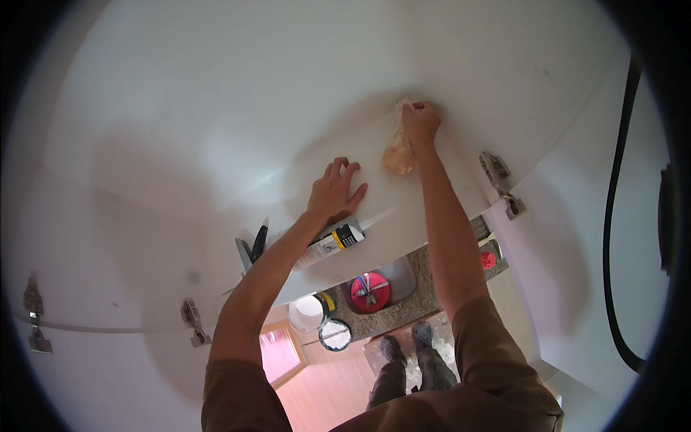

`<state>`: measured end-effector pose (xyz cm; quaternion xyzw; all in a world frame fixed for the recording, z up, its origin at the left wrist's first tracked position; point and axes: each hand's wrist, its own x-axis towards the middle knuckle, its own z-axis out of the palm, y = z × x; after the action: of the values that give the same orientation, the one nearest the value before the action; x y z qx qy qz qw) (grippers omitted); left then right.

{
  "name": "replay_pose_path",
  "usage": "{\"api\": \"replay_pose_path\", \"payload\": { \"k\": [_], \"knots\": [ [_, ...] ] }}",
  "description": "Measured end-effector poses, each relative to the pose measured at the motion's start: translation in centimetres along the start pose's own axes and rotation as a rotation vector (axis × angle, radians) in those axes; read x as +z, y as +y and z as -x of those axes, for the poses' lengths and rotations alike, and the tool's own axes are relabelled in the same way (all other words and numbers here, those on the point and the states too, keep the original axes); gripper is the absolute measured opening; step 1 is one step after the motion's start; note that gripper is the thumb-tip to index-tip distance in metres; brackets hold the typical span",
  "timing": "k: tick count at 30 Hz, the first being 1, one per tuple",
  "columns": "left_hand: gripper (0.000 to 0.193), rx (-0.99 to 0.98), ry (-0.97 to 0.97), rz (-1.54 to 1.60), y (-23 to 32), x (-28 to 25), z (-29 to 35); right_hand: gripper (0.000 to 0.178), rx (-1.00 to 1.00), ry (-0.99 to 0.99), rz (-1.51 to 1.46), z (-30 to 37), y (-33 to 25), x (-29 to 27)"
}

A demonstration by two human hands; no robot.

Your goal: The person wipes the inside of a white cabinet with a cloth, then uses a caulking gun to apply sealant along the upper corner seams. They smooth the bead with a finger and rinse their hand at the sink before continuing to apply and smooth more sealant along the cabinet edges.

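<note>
Against the white panel of an open cabinet, my right hand (423, 124) pinches the top of a crumpled cream-beige rag (397, 157). The rag hangs down beside my right wrist, against the panel; it could also be a thin bag. My left hand (334, 193) rests on the same white surface, its fingers apart and holding nothing. Just below it lies a sealant cartridge (337, 241) with a pale pointed nozzle. Near my left forearm is a dark pointed tool (260, 241), whose kind I cannot make out, partly hidden by the arm.
Metal hinges (497, 173) carry cabinet doors on both sides. Below, a speckled countertop (385, 322) has a sink (404, 277) with a red bowl (370, 294) of tools. White buckets (307, 314) stand left of it. A black cable (617, 194) hangs at right.
</note>
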<state>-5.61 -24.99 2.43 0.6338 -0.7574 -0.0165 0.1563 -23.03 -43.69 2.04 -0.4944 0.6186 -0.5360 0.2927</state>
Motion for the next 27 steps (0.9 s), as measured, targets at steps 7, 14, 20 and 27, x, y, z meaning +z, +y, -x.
{"api": "replay_pose_path", "payload": {
  "k": [7, 14, 20, 27],
  "knots": [
    [0.046, -0.054, -0.038, 0.062, -0.2, -0.7, 0.6, 0.027, -0.042, -0.044, 0.072, -1.4, 0.0, 1.7],
    [0.048, -0.062, -0.061, 0.121, -0.1, -1.2, 0.3, 0.025, 0.033, 0.040, 0.030, 0.5, -1.5, 3.2],
    [0.047, -0.081, -0.030, 0.011, -0.1, 0.6, -0.3, 0.021, 0.034, -0.114, -0.042, 6.6, -3.7, 6.8],
    [0.038, 0.000, 0.013, 0.168, -0.8, 0.0, -0.1, 0.022, 0.408, -0.515, -0.879, 2.9, 0.9, -6.3]
  ]
}}
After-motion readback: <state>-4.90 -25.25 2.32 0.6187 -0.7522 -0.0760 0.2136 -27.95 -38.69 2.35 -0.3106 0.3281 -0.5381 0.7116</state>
